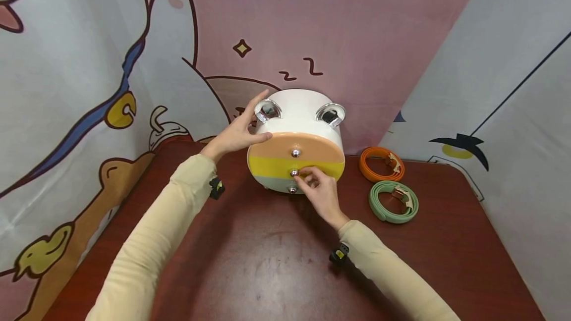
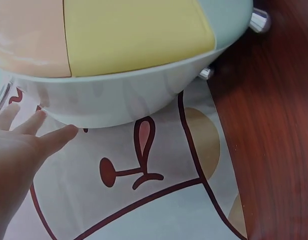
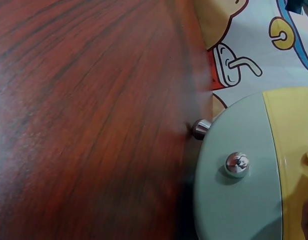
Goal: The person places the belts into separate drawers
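A rounded white drawer box with chrome ring handles like eyes stands at the back of the table. Its front has an orange drawer, a yellow drawer and a grey-green drawer, each with a silver knob. My right hand pinches the yellow drawer's knob between thumb and fingertips; only a sliver of that hand shows in the right wrist view. With fingers spread, my left hand rests against the box's left side, beside the left chrome ring. All the drawers look closed.
On the dark red wooden table, a coiled orange belt and a coiled green belt lie right of the box. A cartoon-printed cloth hangs close behind the box and along both sides of the table.
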{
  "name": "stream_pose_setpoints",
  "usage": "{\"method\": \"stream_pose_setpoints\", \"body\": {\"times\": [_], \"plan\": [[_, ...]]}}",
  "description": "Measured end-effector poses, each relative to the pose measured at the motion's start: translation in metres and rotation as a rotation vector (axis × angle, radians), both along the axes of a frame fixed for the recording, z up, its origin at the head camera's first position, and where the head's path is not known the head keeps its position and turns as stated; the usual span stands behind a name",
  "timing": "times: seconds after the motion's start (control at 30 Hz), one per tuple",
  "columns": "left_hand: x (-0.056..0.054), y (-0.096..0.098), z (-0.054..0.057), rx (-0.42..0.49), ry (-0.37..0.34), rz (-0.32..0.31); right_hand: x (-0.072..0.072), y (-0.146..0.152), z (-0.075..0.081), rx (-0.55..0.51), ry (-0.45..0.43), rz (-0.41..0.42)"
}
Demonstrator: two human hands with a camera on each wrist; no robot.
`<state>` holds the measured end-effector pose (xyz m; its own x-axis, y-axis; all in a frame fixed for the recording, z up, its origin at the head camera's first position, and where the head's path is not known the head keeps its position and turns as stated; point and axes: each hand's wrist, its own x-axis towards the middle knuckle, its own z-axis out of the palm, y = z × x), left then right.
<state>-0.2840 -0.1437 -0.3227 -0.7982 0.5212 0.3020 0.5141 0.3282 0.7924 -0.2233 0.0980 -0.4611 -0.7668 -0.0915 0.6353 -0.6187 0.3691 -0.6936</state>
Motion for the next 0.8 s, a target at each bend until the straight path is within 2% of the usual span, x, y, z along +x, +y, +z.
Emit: {"method": "stream_pose_setpoints", "body": {"times": [0.1,0.3,0.6,0.8], "plan": [[0.009,0.004,0.008,0.006,-0.011,-0.006,0.001,-0.002,0.002,0.034,0.029,-0.058],[0.011,0.006,0.007,0.038,-0.058,-0.001,0.001,-0.007,0.002,0.107,0.035,-0.184],[0.012,0.006,0.009,0.003,-0.066,0.030,0.000,-0.014,-0.003,0.117,0.034,-0.238],[0.012,0.006,0.008,-0.016,-0.059,0.043,-0.001,-0.020,-0.001,0.174,0.049,-0.322]]}}
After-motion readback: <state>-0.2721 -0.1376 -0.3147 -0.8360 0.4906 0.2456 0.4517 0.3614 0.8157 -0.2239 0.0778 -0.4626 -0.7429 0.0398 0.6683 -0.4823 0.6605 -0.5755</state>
